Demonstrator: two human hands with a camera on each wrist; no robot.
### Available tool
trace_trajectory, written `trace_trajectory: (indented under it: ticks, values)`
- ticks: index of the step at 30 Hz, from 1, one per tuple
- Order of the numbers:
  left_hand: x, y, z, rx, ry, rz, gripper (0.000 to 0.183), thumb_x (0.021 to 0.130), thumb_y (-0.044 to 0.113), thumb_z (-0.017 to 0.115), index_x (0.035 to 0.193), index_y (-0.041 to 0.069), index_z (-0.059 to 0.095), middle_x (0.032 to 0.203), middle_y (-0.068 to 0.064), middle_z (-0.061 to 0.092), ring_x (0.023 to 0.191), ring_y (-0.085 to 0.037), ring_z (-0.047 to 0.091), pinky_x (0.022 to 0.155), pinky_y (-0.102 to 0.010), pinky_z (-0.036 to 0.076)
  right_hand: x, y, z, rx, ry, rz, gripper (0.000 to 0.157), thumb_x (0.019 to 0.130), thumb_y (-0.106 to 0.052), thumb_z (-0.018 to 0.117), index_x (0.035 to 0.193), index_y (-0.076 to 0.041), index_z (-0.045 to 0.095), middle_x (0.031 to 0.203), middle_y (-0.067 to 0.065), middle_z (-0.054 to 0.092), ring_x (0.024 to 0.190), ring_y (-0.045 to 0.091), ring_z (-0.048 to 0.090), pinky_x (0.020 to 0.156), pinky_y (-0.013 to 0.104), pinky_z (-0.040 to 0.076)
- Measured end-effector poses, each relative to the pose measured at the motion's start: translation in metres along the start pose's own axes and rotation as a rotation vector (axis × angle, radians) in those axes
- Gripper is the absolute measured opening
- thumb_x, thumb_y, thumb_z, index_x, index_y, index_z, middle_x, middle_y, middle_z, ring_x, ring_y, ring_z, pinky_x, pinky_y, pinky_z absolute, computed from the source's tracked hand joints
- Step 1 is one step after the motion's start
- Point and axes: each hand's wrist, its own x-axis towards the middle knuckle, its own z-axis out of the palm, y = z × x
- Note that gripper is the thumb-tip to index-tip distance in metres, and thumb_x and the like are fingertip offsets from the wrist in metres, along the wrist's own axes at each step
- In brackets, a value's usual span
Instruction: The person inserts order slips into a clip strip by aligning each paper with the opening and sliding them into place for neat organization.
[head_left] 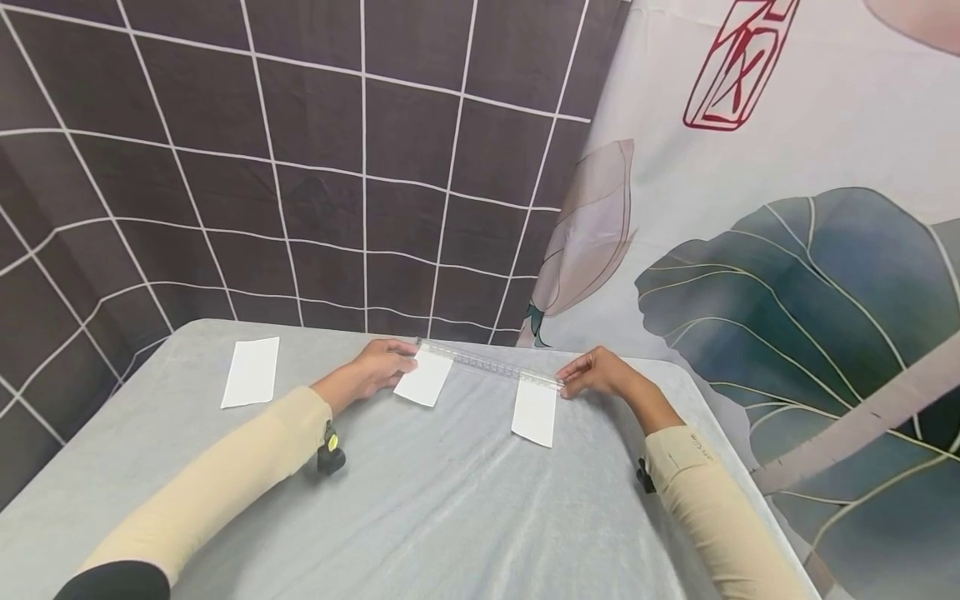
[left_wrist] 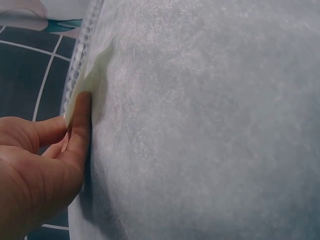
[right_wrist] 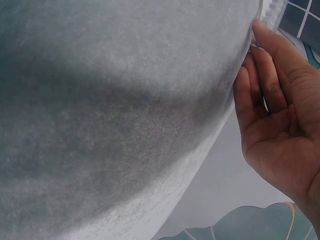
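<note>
Ruler [head_left: 483, 363], clear and straight, is stretched between the two hands along the far edge of the table [head_left: 420, 500], its left end at that edge and its right end slightly further in. The right end is pinched between the thumb and fingers of the right hand [head_left: 597, 372], the palm being turned toward the camera in the right wrist view. By the left hand [head_left: 381, 365] the left card [head_left: 425, 379] is gripped at its side edge, just beside the ruler's left end; whether the ruler itself is also caught in that pinch cannot be told. Part of the left card is hidden by the fingers. At the ruler's other end, near the right fingertips, its edge is met by the right card [head_left: 534, 414], which is extended toward the near edge of the table. Well apart from both, near the far left corner, a white third card [head_left: 251, 372] is placed. The table is covered in pale grey, softly creased cloth. Beyond its far edge a dark grid-patterned cloth [head_left: 318, 200] is hung, and beyond the far right corner a white leaf-printed cloth [head_left: 667, 175].
</note>
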Motion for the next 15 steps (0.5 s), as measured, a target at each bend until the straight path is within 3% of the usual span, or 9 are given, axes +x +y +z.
trace_trajectory:
  ticks: [9, 15]
  values:
    - [0.0018, -0.0002, 0.0036, -0.022, -0.015, 0.004, 0.056, 0.11, -0.004, 0.058, 0.164, -0.009, 0.047, 0.167, -0.035, 0.049, 0.154, -0.05, 0.056, 0.127, -0.052, 0.057, 0.0023, 0.0016, 0.0004, 0.014, 0.001, -0.011, 0.033, 0.085, -0.009, 0.098, 0.116, -0.002, 0.088, 0.109, 0.011, 0.089, 0.093, 0.005, 0.075, 0.086, 0.021, 0.059]
    - [0.0048, -0.0012, 0.0068, -0.017, -0.038, 0.013, 0.057, 0.11, -0.005, 0.059, 0.165, -0.01, 0.045, 0.166, -0.036, 0.05, 0.154, -0.05, 0.056, 0.126, -0.051, 0.058, 0.0001, 0.0015, -0.0007, 0.008, 0.002, -0.011, 0.033, 0.085, -0.009, 0.098, 0.116, -0.002, 0.088, 0.111, 0.012, 0.088, 0.098, 0.009, 0.077, 0.092, 0.027, 0.062]
